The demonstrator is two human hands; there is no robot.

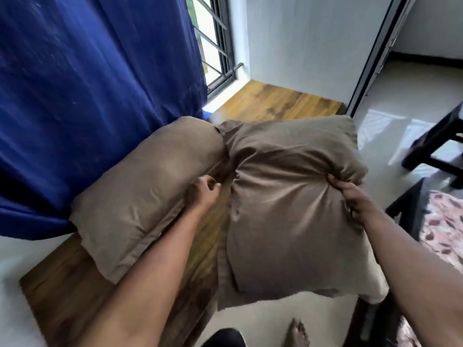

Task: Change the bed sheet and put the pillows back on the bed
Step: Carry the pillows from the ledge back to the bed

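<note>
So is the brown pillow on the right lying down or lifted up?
Lifted up: the right grip holds the brown fabric pillow, whose bottom hangs over the pale floor.

Brown resting pillow [140, 196]; brown held pillow [288, 209]

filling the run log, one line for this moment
right hand: grips right pillow | left hand: curled at left pillow, grip unclear | left pillow: on wooden bench

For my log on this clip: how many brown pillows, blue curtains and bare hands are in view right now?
Brown pillows: 2, the left pillow lying on the wooden bench and the right pillow gripped by the right hand.
Blue curtains: 1, the curtain.
Hands: 2, counting the left hand.
Total: 5.
</note>
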